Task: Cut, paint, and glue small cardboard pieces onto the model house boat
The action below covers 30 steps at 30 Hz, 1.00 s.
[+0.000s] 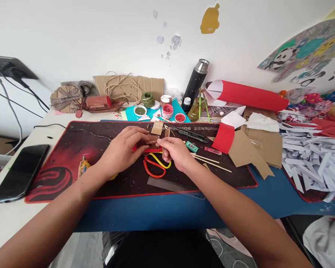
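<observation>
Over the middle of a dark desk mat with a red edge, a small brown piece point(153, 140) sits between my hands. My left hand point(128, 146) grips its left side, thumb below and fingers above. My right hand point(173, 150) is closed in a pinch at its right side; what the fingertips pinch is too small to make out. Just below lie scissors point(155, 172) with red and yellow handles, their blades hidden. A small cardboard piece point(157, 128) lies right behind my fingers.
Behind stand paint pots point(147, 99), a black thermos point(195, 80) and a brown model boat point(99, 104). A utility knife point(191, 134), thin sticks point(212, 162) and cut cardboard point(244, 150) lie right. A phone point(21, 173) lies left, paper strips point(315, 160) far right.
</observation>
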Available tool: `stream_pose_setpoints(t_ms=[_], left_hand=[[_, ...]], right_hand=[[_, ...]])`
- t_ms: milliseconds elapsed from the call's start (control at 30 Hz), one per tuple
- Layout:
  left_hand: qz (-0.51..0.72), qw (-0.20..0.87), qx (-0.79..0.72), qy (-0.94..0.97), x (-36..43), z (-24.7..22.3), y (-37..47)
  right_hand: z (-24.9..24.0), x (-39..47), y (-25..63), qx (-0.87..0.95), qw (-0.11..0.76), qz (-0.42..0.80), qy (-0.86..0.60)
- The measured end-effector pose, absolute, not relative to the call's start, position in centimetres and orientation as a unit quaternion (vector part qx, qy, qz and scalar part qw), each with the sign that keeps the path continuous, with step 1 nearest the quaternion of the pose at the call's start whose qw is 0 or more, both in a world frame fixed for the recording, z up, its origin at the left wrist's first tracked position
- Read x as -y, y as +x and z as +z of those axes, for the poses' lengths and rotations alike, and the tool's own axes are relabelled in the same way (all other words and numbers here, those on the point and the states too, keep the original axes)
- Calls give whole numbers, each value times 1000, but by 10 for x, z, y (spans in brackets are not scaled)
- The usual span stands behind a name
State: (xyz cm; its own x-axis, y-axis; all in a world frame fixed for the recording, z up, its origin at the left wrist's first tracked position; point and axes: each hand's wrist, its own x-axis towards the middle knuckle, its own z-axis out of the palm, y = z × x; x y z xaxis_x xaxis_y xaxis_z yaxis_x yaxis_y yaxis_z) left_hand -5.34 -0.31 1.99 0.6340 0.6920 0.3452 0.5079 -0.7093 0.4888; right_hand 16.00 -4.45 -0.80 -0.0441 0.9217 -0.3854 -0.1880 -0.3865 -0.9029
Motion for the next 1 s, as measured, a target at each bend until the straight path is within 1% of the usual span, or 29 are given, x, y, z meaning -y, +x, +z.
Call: stream_pose_setpoints(t_ms=[133, 300, 500, 633, 833, 1000], left_hand=[[271, 159, -334, 889, 1, 15, -53], [271, 188, -357, 874, 0, 15, -53], [276, 201, -385, 858, -4, 11, -53], [280, 201, -374, 861, -5, 10, -53], [280, 199, -370, 863, -5, 9, -54], [278, 205, -368, 863, -6, 10, -54]], right_hand=[[-8, 44, 160, 353, 431, 628, -543], [-9, 46, 160, 388, 431, 611, -538], [-11, 49, 163, 434, 447, 558, -549], [-12, 51, 168, 494, 436, 491, -570], [-16, 52, 170, 635, 389, 310, -591], [-19, 47, 166, 672, 361, 256, -593]])
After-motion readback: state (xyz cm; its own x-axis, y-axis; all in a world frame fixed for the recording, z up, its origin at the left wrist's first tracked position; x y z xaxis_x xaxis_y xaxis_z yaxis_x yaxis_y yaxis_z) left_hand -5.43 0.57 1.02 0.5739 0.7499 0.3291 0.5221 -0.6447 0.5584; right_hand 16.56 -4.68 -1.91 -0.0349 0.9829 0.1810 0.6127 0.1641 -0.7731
